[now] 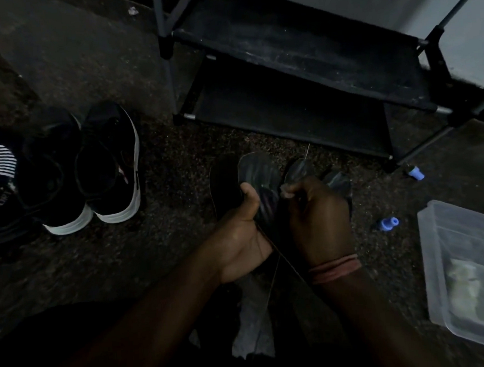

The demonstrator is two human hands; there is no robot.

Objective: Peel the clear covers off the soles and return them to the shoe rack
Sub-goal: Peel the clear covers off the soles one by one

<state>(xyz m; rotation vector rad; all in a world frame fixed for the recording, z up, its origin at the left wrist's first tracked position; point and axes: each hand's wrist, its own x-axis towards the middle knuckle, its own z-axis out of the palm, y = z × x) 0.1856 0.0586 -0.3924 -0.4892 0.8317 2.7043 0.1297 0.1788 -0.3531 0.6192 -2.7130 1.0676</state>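
Dim and grainy at frame centre: left hand (pixel 239 234) curled round a dark sole (pixel 259 179), thumb pressed on its face. Right hand (pixel 319 221) pinching a clear cover (pixel 299 170), partly lifted from the sole; edges hard to make out. Thin thread (pixel 279 254) trailing below the hands. Shoe rack (pixel 308 74) at upper right, cut off. Black sneakers (pixel 92 169) at left. Clear plastic box (pixel 432 256) at lower right.
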